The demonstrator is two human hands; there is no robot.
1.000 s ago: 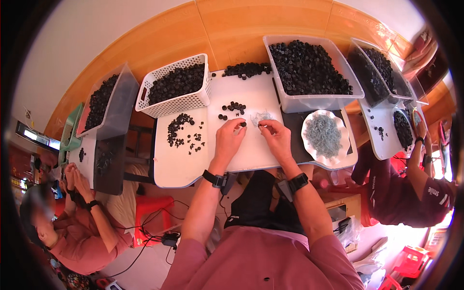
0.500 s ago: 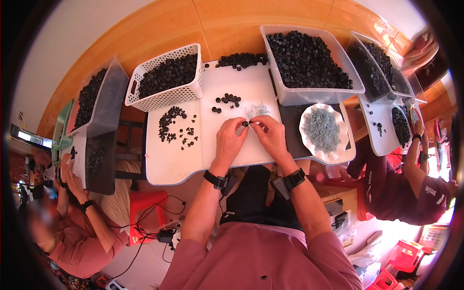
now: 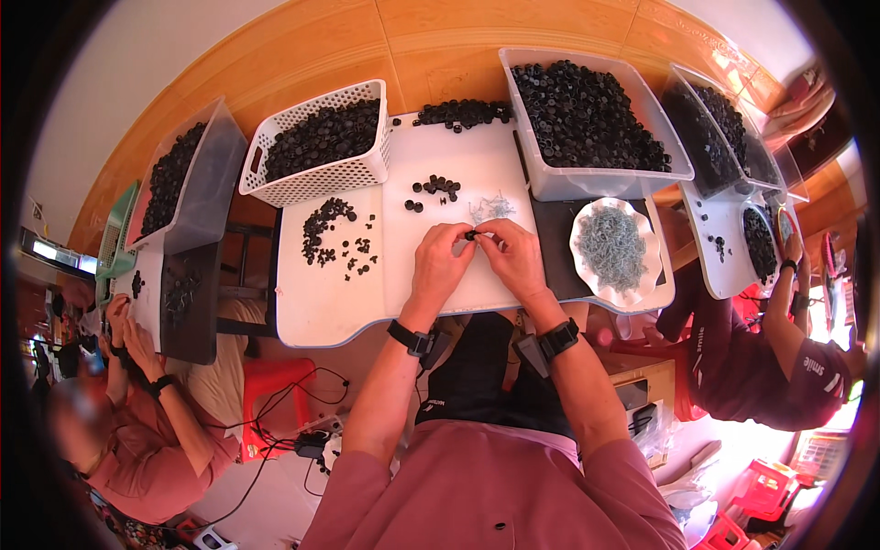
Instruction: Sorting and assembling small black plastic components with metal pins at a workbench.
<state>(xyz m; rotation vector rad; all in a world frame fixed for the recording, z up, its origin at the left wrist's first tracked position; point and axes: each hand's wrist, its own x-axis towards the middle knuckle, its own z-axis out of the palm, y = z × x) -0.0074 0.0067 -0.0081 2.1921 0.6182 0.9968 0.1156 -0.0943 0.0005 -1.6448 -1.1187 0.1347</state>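
Observation:
Over the front part of the white table, my left hand [image 3: 441, 262] and my right hand [image 3: 511, 264] meet fingertip to fingertip. Each is closed in a pinch on a small black plastic part [image 3: 471, 236]; the two parts touch, and fingers cover much of them. Just beyond the fingertips lies a loose heap of thin silvery metal pieces [image 3: 493, 208], too fine to tell as pins or screws. Small black round caps [image 3: 438, 186] sit in a cluster farther off. To the left, more small black parts [image 3: 321, 229] are scattered on the tabletop [image 3: 321, 307].
A white perforated basket [image 3: 376, 170] and a clear bin [image 3: 596, 183], both full of black parts, stand at the back. A scalloped white bowl [image 3: 653, 275] of silvery pieces rests on a black mat [image 3: 555, 243]. Co-workers sit left [image 3: 174, 449] and right [image 3: 770, 357].
The black parts in my two hands were slightly apart; now they are brought together between my fingertips. The view has shifted a little, and the table things stay in place.

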